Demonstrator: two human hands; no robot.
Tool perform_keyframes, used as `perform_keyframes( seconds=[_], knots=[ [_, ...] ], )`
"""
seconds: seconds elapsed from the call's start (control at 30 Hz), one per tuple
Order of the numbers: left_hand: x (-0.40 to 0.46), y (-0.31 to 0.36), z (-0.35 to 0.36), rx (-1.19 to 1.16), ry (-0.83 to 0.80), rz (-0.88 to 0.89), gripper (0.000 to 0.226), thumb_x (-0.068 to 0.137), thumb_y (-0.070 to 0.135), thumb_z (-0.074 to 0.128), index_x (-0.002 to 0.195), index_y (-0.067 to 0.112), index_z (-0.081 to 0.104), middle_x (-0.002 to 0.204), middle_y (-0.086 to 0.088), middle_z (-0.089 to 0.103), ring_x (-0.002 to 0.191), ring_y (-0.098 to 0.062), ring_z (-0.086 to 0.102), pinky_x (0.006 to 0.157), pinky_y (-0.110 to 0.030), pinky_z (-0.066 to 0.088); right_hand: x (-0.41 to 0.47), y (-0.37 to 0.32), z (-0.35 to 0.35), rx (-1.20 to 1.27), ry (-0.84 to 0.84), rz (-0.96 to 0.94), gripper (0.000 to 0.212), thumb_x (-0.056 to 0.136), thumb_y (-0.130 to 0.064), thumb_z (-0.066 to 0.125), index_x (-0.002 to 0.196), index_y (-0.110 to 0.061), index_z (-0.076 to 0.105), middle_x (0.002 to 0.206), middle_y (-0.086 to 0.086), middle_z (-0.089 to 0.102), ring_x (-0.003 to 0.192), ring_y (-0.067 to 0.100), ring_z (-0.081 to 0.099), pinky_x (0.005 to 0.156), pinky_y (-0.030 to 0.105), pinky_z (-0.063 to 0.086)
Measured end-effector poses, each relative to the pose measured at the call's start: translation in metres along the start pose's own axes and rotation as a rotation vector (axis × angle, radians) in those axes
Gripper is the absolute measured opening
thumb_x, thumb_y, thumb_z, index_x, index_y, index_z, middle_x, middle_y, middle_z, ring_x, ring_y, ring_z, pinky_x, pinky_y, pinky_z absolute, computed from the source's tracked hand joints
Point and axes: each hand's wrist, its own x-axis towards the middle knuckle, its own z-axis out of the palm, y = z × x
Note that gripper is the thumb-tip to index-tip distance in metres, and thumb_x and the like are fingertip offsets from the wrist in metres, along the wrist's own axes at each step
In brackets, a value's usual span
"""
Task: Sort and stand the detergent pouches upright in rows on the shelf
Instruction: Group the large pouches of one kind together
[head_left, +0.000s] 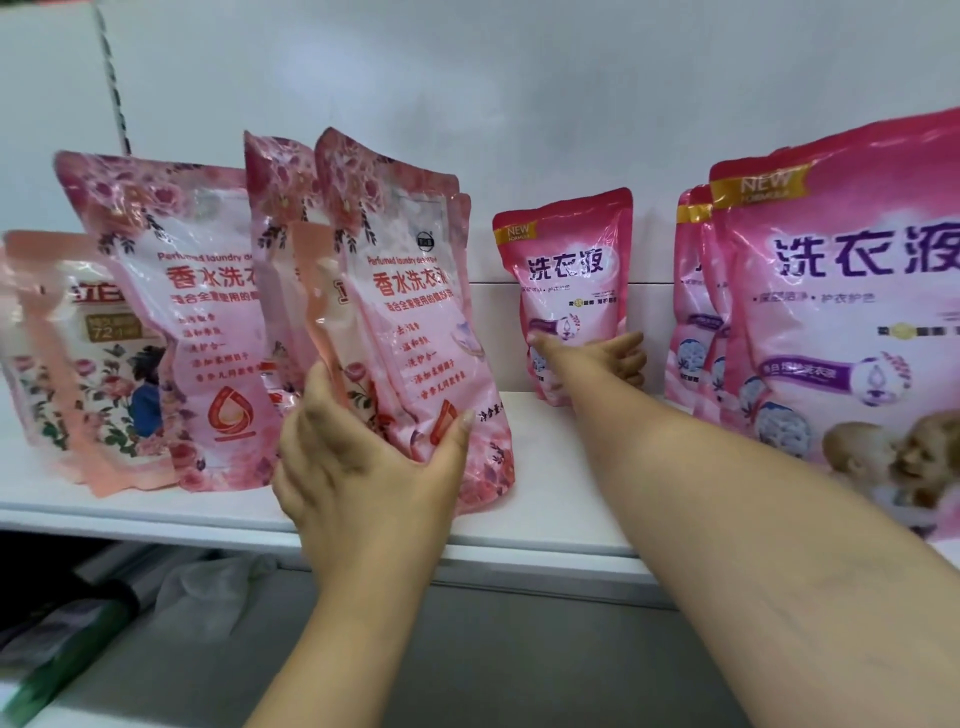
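Note:
Pink detergent pouches stand on a white shelf. My left hand grips the base of a light pink rose-print pouch at the shelf's front, with more pouches pressed behind it. My right hand reaches to the back and holds the lower part of a small dark pink pouch standing against the wall. A similar rose-print pouch stands to the left. A peach floral pouch leans at the far left. Large dark pink pouches stand in a row at the right.
The white back wall closes the shelf behind the pouches. Bare shelf surface shows between the middle pouches and the right row. Below the shelf edge at lower left lie dark and green packaged items on a grey surface.

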Motion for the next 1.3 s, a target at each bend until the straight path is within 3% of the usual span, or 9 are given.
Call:
perform_keyframes(
  seconds=[0.17,0.27,0.37,0.57,0.7,0.83,0.97,1.13,1.3],
  knots=[
    [0.001,-0.001,0.001,-0.002,0.062,0.045,0.088,0.058,0.066,0.059,0.124,0.035,0.01,0.148,-0.019,0.024,0.138,-0.036,0.019,0.11,-0.051,0.016,-0.033,-0.029,-0.024,0.22,0.052,-0.132,0.093,0.083,-0.054,0.055,0.147,-0.012,0.003,0.153,0.008,0.007,0.139,0.029,0.013,0.113,0.046,0.017],
    [-0.002,-0.002,-0.001,0.008,0.031,0.042,0.099,0.053,0.082,0.039,0.132,0.035,0.002,0.153,-0.017,0.014,0.142,-0.033,0.012,0.112,-0.047,0.01,-0.082,-0.039,-0.034,0.413,-0.194,-0.248,0.082,0.083,-0.063,0.045,0.147,-0.018,0.018,0.153,0.005,0.015,0.139,0.029,0.018,0.111,0.052,0.022],
    [-0.006,-0.005,-0.007,0.003,-0.025,0.053,0.118,0.053,0.084,0.024,0.147,0.021,-0.01,0.157,-0.009,-0.005,0.144,-0.024,-0.003,0.112,-0.036,-0.003,-0.129,-0.022,-0.038,0.377,-0.486,-0.334,0.091,0.074,-0.073,0.046,0.147,-0.029,0.013,0.155,-0.005,0.009,0.142,0.022,0.01,0.112,0.054,0.015],
    [-0.004,-0.01,-0.018,0.079,-0.234,0.164,0.087,0.056,0.081,0.004,0.119,0.041,-0.04,0.153,0.004,-0.025,0.139,-0.007,-0.023,0.107,-0.028,-0.019,-0.143,-0.003,-0.039,0.374,-0.656,-0.208,0.093,0.069,-0.075,0.045,0.147,-0.032,0.014,0.156,-0.007,0.008,0.142,0.018,0.013,0.114,0.049,0.016],
    [0.003,-0.007,-0.021,0.036,-0.411,0.156,0.104,0.066,0.078,0.027,0.14,0.03,-0.029,0.154,0.007,-0.024,0.141,-0.007,-0.017,0.112,-0.029,-0.009,-0.138,-0.014,-0.033,0.177,-0.534,-0.235,0.087,0.081,-0.068,0.039,0.148,-0.025,0.006,0.155,0.006,0.015,0.14,0.029,0.02,0.11,0.047,0.02],
    [0.008,-0.006,-0.028,-0.092,-0.471,0.122,0.093,0.086,0.048,0.051,0.145,0.028,-0.018,0.154,0.012,-0.019,0.141,-0.006,-0.012,0.114,-0.03,0.0,-0.133,-0.02,-0.021,0.017,-0.426,-0.293,0.084,0.083,-0.07,0.029,0.147,-0.019,0.007,0.15,0.014,0.025,0.134,0.034,0.031,0.105,0.046,0.027],
    [0.009,-0.012,-0.035,-0.131,-0.439,0.098,0.085,0.089,0.042,0.05,0.147,0.026,-0.01,0.154,0.011,-0.016,0.142,-0.01,-0.01,0.114,-0.031,-0.001,-0.126,-0.017,-0.019,0.036,-0.402,-0.307,0.081,0.084,-0.068,0.029,0.145,-0.016,0.016,0.146,0.013,0.032,0.13,0.031,0.037,0.101,0.041,0.031],
    [0.021,-0.002,-0.031,-0.009,-0.621,0.073,0.091,0.089,0.056,0.042,0.146,0.018,-0.018,0.154,-0.001,-0.023,0.142,-0.014,-0.018,0.113,-0.03,-0.007,-0.116,-0.028,-0.01,-0.06,-0.407,-0.311,0.072,0.09,-0.063,0.023,0.129,-0.007,0.046,0.127,0.017,0.052,0.112,0.03,0.05,0.08,0.032,0.033],
    [0.04,-0.004,-0.022,-0.073,-0.706,0.034,0.086,0.09,0.056,0.038,0.147,0.017,-0.013,0.154,0.0,-0.022,0.142,-0.013,-0.017,0.113,-0.03,-0.007,-0.105,-0.031,0.011,0.036,-0.371,-0.242,0.075,0.088,-0.064,0.027,0.134,-0.005,0.038,0.135,0.017,0.046,0.121,0.031,0.046,0.097,0.038,0.035]
  ],
)
